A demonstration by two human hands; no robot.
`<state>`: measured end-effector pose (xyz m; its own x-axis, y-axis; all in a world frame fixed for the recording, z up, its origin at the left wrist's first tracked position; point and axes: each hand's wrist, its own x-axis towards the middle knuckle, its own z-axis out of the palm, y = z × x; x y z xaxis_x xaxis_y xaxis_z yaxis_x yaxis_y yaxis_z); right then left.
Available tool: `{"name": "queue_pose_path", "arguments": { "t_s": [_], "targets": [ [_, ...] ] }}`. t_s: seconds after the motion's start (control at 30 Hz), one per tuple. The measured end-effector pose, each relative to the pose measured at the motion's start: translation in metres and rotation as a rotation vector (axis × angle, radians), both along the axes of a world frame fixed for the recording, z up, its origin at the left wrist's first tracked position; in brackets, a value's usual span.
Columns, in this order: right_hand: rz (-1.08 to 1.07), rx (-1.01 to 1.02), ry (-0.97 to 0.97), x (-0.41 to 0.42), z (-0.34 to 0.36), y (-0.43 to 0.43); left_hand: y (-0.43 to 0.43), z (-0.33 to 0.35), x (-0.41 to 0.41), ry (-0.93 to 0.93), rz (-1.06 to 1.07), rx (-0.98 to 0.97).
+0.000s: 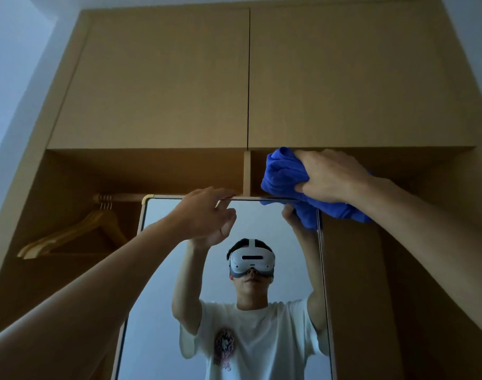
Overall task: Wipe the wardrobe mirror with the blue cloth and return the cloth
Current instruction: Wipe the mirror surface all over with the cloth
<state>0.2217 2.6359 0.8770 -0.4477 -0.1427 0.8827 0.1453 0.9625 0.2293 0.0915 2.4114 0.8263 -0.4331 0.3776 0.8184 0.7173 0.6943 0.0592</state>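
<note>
Two hands: left hand [207, 212] grips the mirror [163, 242] by its top edge, right hand [330, 176] clutches the cloth [283, 174] at its top right corner; brace it and wipe downward evenly.

Both arms are up and reaching high, elbows almost straight. Left hand [207, 212] hooks its fingers over the top edge of the mirror [163, 256], thumb tucked underneath. Right hand [330, 176] sits a touch higher, fingers clenched into the bunched blue cloth [283, 174].
</note>
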Motion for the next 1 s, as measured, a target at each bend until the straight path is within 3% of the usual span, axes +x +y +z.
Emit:
{"name": "queue_pose_path", "arguments": {
  "t_s": [0.23, 0.57, 1.0],
  "targets": [
    [-0.059, 0.075, 0.026, -0.01, 0.007, -0.009, -0.043, -0.004, -0.022, 0.128, 0.208, 0.14],
    [-0.176, -0.009, -0.18, -0.021, 0.022, -0.02, -0.05, -0.022, -0.048, 0.243, 0.13, 0.217],
    [-0.076, 0.056, -0.004, -0.041, 0.003, -0.047, -0.044, -0.024, -0.05, 0.265, 0.104, 0.259]
  ]
}}
